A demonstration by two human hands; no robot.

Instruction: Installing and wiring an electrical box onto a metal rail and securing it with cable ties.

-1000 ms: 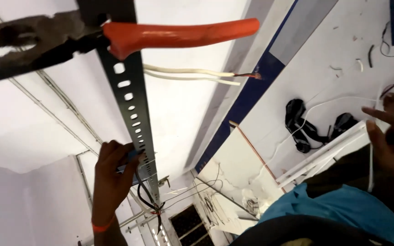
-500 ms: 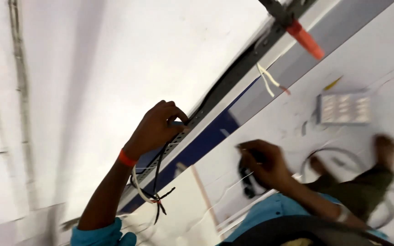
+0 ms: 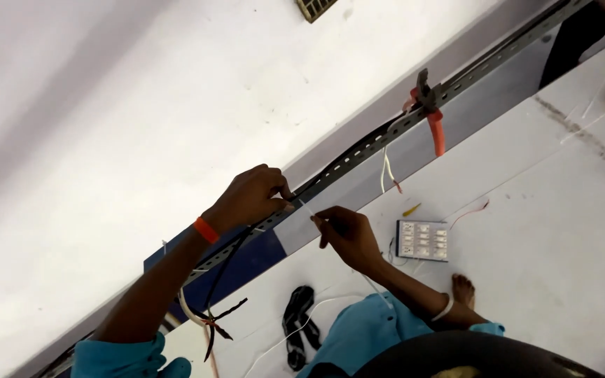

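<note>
with the left hand (image 3: 250,199) closed around the perforated metal channel (image 3: 358,155) and black cable (image 3: 222,269), and the right hand (image 3: 348,234) pinching a thin white tie (image 3: 307,208) just beside it, fastening here appears unfinished; the pliers (image 3: 430,112) hang further along the channel, unused.

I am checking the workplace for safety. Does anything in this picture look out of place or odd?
Yes. Orange-handled pliers hang on the perforated metal rail with no hand holding them. Loose wire ends dangle beside them. Both hands work lower on the rail.
</note>
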